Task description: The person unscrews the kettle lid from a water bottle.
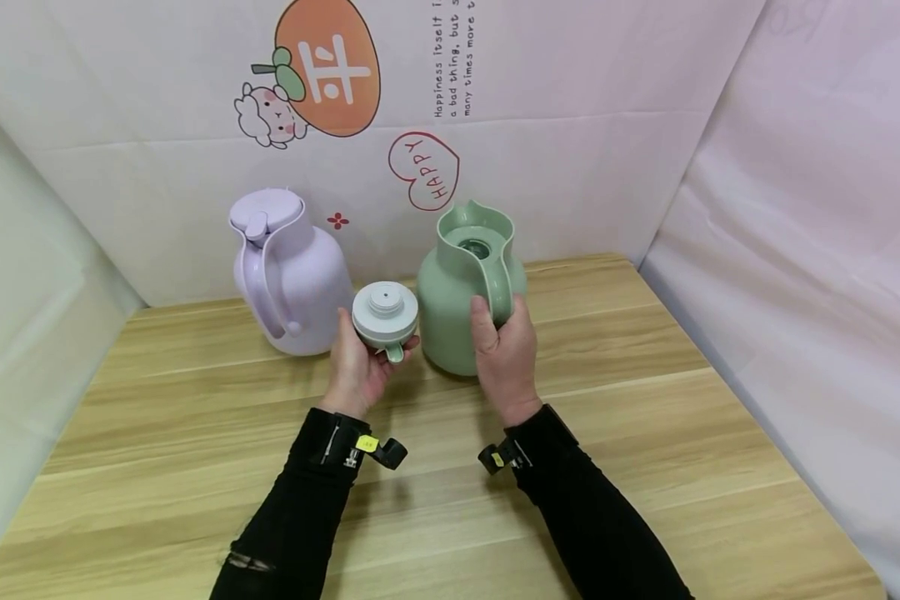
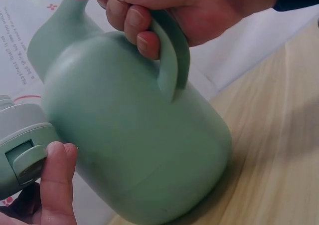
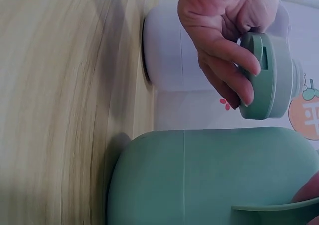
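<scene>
A green jug [image 1: 461, 308] stands lidless on the wooden table [image 1: 195, 467], its mouth uncovered. My right hand [image 1: 504, 350] grips its handle [image 2: 172, 55], fingers curled through the loop. Just left of the jug, my left hand [image 1: 360, 358] holds the jug's green lid [image 1: 385, 315] off the table, underside up, showing its pale round plug. In the right wrist view the left hand's fingers [image 3: 227, 65] curl around the lid [image 3: 269, 75] above the jug's body [image 3: 209, 175]. In the left wrist view the lid [image 2: 22, 150] sits beside the jug [image 2: 129, 135].
A lilac jug [image 1: 288, 271] with its lid on stands at the back left, close to the left hand. White printed sheets [image 1: 570, 125] wall in the table at the back and on both sides. The table's front half is bare wood.
</scene>
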Demonstrator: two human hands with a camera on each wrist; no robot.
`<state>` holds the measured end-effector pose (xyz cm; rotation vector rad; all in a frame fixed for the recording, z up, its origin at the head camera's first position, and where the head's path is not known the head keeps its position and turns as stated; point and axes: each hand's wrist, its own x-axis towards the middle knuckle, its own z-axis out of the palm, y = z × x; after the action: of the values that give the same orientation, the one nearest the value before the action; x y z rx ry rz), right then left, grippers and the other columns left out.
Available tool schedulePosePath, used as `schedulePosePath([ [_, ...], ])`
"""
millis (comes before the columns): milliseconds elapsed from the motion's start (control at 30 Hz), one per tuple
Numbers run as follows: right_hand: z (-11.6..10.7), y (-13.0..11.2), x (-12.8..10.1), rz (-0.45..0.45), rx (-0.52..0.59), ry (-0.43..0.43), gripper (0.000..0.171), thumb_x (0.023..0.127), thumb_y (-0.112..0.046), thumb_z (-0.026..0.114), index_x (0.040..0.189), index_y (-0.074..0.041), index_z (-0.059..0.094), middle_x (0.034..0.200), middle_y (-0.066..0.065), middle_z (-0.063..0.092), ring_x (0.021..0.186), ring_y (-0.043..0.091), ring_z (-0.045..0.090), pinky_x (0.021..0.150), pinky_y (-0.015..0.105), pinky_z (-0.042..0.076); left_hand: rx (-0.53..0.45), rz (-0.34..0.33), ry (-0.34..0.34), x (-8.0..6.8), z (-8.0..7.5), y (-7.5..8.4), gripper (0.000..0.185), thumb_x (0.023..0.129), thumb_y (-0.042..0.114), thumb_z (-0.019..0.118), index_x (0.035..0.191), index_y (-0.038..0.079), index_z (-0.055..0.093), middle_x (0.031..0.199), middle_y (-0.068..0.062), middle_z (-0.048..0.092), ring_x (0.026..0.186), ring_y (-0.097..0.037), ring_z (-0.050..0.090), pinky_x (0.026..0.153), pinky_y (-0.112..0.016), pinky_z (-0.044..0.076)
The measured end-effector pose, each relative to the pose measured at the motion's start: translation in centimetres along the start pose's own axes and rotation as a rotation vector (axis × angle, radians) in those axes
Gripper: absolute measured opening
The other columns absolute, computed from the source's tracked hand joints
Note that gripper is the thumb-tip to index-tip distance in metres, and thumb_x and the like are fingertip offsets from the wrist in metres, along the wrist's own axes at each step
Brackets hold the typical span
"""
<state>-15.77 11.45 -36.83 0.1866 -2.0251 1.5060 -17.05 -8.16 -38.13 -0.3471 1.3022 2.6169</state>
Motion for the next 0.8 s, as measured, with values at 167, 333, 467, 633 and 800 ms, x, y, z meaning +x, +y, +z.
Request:
schedulePosePath([
  [167,-0.2,0.3,0.3,0.012,0.005,0.004,0.048,0.104,-0.04,0.058,0.118,0.006,0.059,0.109,0.019,0.069,0.099,0.029,0.067,0.086,0.048,0.055,0.013,-0.012,-0.028,0.2,-0.2,-0.7,0.08,0.106,0.068,0.007,0.144,0.018,0.057,0.095,-0.007,0.079,0.081,-0.019,0.077,0.07,-0.026,0.059],
  [333,-0.3,0.5,0.7,0.008,0.016,-0.003,0.05,0.105,-0.041,0.057,0.123,0.006,0.058,0.115,0.019,0.069,0.103,0.029,0.067,0.09,0.047,0.055,0.014,-0.012,-0.094,0.5,-0.4,-1.1,0.081,0.105,0.071,0.011,0.148,0.016,0.053,0.105,-0.011,0.078,0.09,-0.021,0.077,0.076,-0.026,0.06],
  [467,-0.5,0.7,1.0,-0.002,0.017,-0.004,0.05,0.105,-0.041,0.056,0.125,0.006,0.057,0.117,0.019,0.069,0.105,0.029,0.067,0.091,0.048,0.055,0.023,-0.013,-0.149,0.7,-0.6,-1.5,0.083,0.101,0.076,0.018,0.15,0.017,0.05,0.112,-0.011,0.075,0.099,-0.022,0.075,0.081,-0.026,0.06],
  [633,-0.6,1.1,1.5,0.005,-0.002,0.01,0.052,0.105,-0.042,0.055,0.122,0.007,0.057,0.114,0.02,0.069,0.102,0.03,0.067,0.088,0.048,0.055,0.052,0.026,-0.236,0.6,-0.9,-1.7,0.081,0.1,0.074,0.028,0.154,0.015,0.043,0.116,-0.009,0.073,0.101,-0.019,0.075,0.087,-0.024,0.059],
  [800,-0.7,1.5,2.0,0.02,-0.011,0.013,0.052,0.105,-0.043,0.054,0.118,0.007,0.057,0.108,0.02,0.067,0.096,0.029,0.064,0.084,0.046,0.053,0.047,0.045,-0.313,0.6,-1.1,-1.8,0.055,0.109,0.036,0.054,0.155,0.012,0.036,0.128,-0.012,0.063,0.1,-0.018,0.074,0.089,-0.023,0.059],
])
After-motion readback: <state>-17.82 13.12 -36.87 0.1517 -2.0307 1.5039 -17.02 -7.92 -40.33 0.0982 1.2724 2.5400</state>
